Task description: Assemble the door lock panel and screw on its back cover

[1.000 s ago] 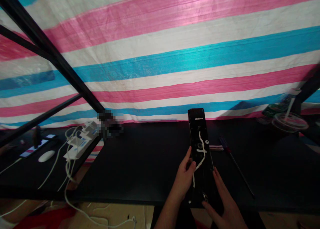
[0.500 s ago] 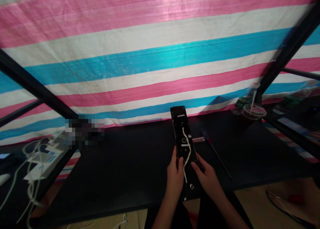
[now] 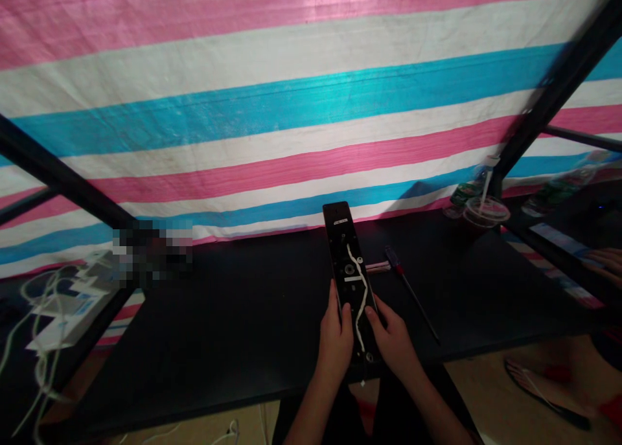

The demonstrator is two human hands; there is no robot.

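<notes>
A long, narrow black panel (image 3: 340,244) with a white cable running down its face, screw holes and small round fittings is held up over the near part of the table; its exact kind I cannot make out. My left hand (image 3: 337,331) grips its left edge, thumb on the face. On the opposite edge my right hand (image 3: 392,331) is closed the same way. A short lead with a white plug hangs from the lower end. To the right lies a screwdriver (image 3: 413,293) with a dark and red handle, beside a pinkish strip (image 3: 378,266).
The black table (image 3: 218,315) backs onto a striped sheet (image 3: 272,134). At the back right stand a plastic cup with a straw (image 3: 486,210) and a plastic bottle (image 3: 461,197). White boxes (image 3: 78,312) and tangled cables (image 3: 41,361) lie left. Another person's hand (image 3: 605,263) shows at right.
The panel tilts slightly differently in both hands, its far end now looking smoother. The whole view has shifted a little. Another person's hand has come into view at the right edge.
</notes>
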